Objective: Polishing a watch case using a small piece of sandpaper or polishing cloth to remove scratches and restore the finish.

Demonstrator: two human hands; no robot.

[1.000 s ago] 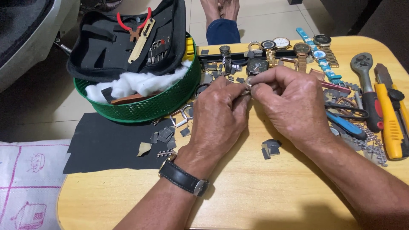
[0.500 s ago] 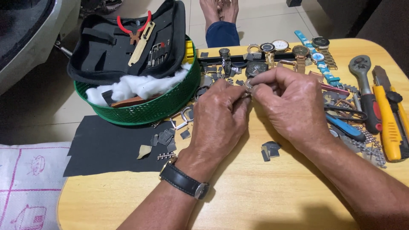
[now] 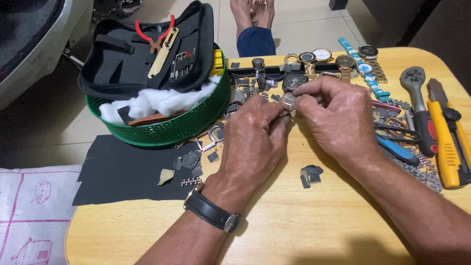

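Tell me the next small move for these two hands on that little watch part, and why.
Probably keep the right hand steady and let the left hand work its thin tool a touch further at the edge of the small round watch part. Both hands pinch it just above the table, over scattered small pieces, so lifting or loosening the grip risks dropping it among them.

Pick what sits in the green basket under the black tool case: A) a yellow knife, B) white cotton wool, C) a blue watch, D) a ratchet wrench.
B: white cotton wool fills the green basket beneath the black tool case.
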